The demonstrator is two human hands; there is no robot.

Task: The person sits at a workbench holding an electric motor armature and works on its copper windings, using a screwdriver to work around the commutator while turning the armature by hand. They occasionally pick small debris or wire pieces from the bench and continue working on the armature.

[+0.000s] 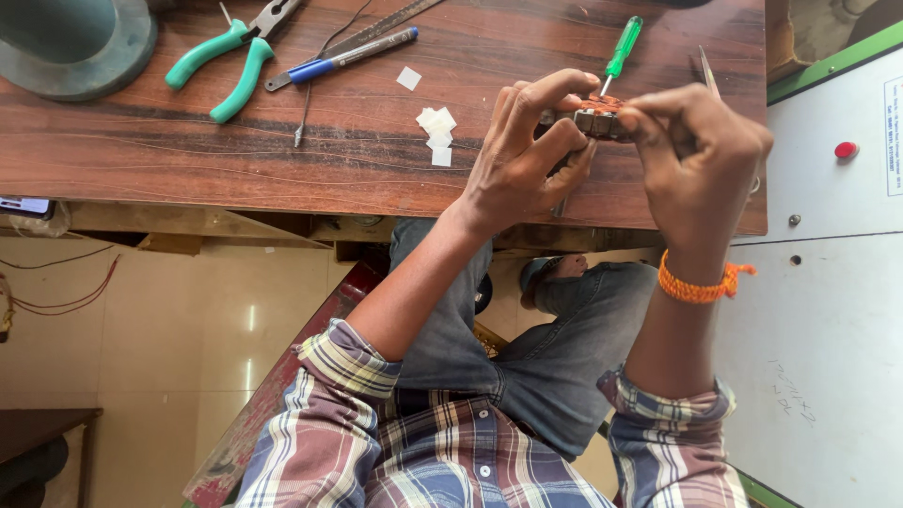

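Head view. Both my hands are up over the near edge of the wooden table [188, 160], working one small part between them. My left hand [527, 150] is curled shut around the small metal part with copper-coloured windings [598, 115], thumb and forefinger pinching its left side. My right hand [696, 160] closes on the same part from the 3 o'clock side, fingertips bunched tight on its top edge. The part sits above the table's right end, clear of the surface — held in air, not resting.

At 12 o'clock from the part lies a green-handled screwdriver [619, 49], its shaft running down behind my fingers; I cannot tell whether the tip touches the part. A thin metal blade [707, 71] pokes up just beside my right knuckles. At 9 o'clock from my left hand, a little stack of white paper squares [437, 132], with one loose square [408, 78] further out. Far at 10 o'clock: green-handled pliers [230, 61], a blue pen [353, 56], a steel ruler [376, 33], and a grey-green round base [75, 42] at the corner. An orange thread band [701, 287] is on my right wrist.

Risks, as I judge them: the part is small and held over the table edge — a slipped pinch would drop it to my lap or the floor. Fingertip pressure could nick the fine windings. The blade sits close to my right hand; a careless turn could catch skin.
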